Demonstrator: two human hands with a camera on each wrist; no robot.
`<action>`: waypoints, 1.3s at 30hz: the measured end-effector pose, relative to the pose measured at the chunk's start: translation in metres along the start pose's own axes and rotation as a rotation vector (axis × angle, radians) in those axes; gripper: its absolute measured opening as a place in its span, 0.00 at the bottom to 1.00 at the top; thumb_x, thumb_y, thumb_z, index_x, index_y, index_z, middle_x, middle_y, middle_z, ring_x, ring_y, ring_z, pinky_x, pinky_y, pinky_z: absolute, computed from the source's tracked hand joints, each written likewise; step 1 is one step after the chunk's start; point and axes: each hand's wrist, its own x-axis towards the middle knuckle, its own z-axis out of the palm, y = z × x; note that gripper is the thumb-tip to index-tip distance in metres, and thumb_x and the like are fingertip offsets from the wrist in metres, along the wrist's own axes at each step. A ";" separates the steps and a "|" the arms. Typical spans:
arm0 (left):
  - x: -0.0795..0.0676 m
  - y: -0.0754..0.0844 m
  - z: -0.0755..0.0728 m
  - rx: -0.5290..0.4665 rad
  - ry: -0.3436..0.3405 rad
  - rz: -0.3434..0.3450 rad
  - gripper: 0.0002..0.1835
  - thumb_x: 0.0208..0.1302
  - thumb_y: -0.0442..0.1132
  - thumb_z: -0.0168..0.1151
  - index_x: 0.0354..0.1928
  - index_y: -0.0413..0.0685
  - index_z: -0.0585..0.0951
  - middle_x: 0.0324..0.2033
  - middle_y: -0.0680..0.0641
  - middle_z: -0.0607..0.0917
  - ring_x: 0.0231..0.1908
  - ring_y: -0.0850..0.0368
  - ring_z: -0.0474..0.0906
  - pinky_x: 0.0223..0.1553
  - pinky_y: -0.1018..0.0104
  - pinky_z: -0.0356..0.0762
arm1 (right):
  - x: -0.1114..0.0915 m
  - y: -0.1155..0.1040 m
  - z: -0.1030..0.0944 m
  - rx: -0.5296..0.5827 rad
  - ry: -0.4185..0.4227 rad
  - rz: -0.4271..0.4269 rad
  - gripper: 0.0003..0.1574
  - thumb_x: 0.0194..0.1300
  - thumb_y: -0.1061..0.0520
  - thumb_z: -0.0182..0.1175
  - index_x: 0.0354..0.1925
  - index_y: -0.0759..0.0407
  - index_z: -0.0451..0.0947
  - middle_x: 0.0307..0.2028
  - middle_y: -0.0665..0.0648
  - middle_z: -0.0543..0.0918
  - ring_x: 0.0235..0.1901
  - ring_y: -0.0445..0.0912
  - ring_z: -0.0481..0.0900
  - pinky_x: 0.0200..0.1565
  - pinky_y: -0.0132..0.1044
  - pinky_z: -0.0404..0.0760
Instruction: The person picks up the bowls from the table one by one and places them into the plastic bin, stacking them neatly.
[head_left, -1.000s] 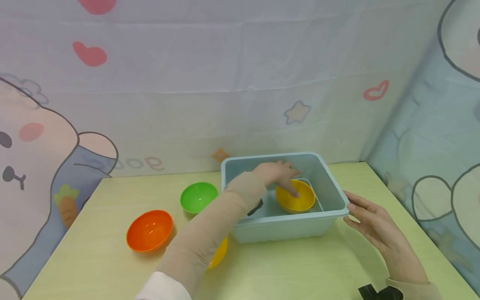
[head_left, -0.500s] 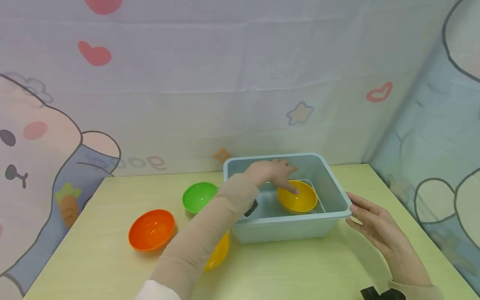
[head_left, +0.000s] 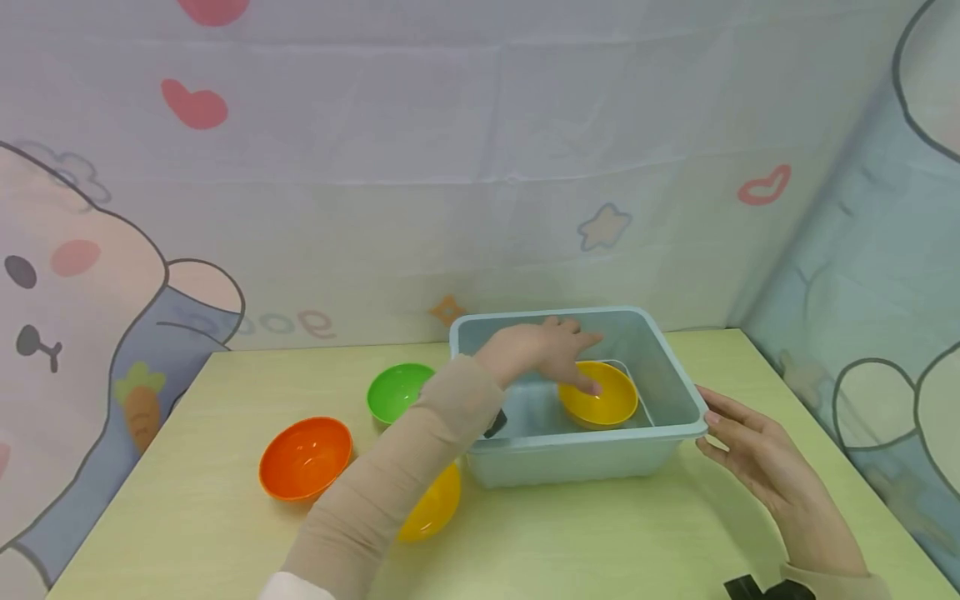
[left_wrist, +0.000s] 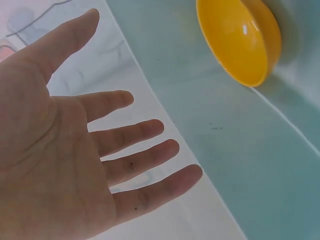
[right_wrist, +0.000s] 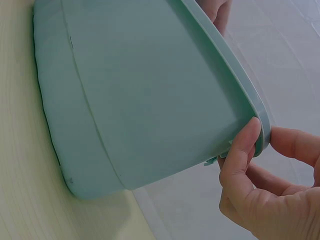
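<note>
A yellow bowl (head_left: 597, 397) sits upright in the right part of a pale blue plastic bin (head_left: 577, 450). Over the bin, my left hand (head_left: 543, 350) is spread, thumb above the bowl's near-left side in the head view. The left wrist view shows that palm (left_wrist: 60, 150) with its fingers straight and nothing held, apart from the bowl (left_wrist: 240, 40). At the bin's front right corner, my right hand (head_left: 757, 454) pinches the rim. Thumb and fingers of the right hand (right_wrist: 270, 195) lie on either side of the rim (right_wrist: 235, 65) in the right wrist view.
Left of the bin stand a green bowl (head_left: 397, 393) and an orange bowl (head_left: 306, 459). A second yellow bowl (head_left: 431, 504), partly hidden by my left forearm, is near the bin's front left. A printed cloth (head_left: 375, 208) hangs behind the wooden table (head_left: 562, 542).
My left hand has drawn slightly left and away from the yellow bowl in the bin. My right hand keeps its hold on the rim. The head view has shifted a little.
</note>
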 end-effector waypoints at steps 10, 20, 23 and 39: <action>-0.012 0.001 0.003 0.000 0.005 0.019 0.45 0.63 0.67 0.52 0.76 0.69 0.45 0.77 0.50 0.44 0.77 0.47 0.37 0.73 0.43 0.49 | 0.000 0.000 0.000 0.005 -0.005 0.001 0.29 0.74 0.70 0.36 0.62 0.53 0.74 0.55 0.48 0.81 0.47 0.39 0.82 0.47 0.32 0.81; -0.025 0.001 0.010 0.000 0.029 0.037 0.44 0.63 0.67 0.53 0.76 0.69 0.45 0.77 0.50 0.46 0.77 0.47 0.40 0.72 0.42 0.52 | 0.001 0.000 0.002 0.006 0.005 0.005 0.28 0.74 0.70 0.36 0.61 0.53 0.74 0.55 0.48 0.81 0.47 0.39 0.82 0.47 0.32 0.82; -0.029 0.000 0.012 0.000 0.042 0.042 0.44 0.63 0.67 0.53 0.76 0.69 0.46 0.77 0.50 0.47 0.76 0.48 0.41 0.71 0.42 0.54 | 0.002 0.000 0.002 -0.009 0.011 0.008 0.28 0.74 0.69 0.37 0.61 0.52 0.74 0.54 0.47 0.82 0.46 0.39 0.82 0.47 0.32 0.81; -0.054 -0.001 0.025 0.035 0.108 0.091 0.45 0.62 0.67 0.54 0.76 0.68 0.45 0.76 0.50 0.50 0.75 0.48 0.47 0.68 0.48 0.63 | 0.000 0.000 0.001 0.007 -0.005 0.002 0.28 0.74 0.70 0.36 0.61 0.53 0.74 0.54 0.48 0.81 0.46 0.39 0.82 0.47 0.31 0.82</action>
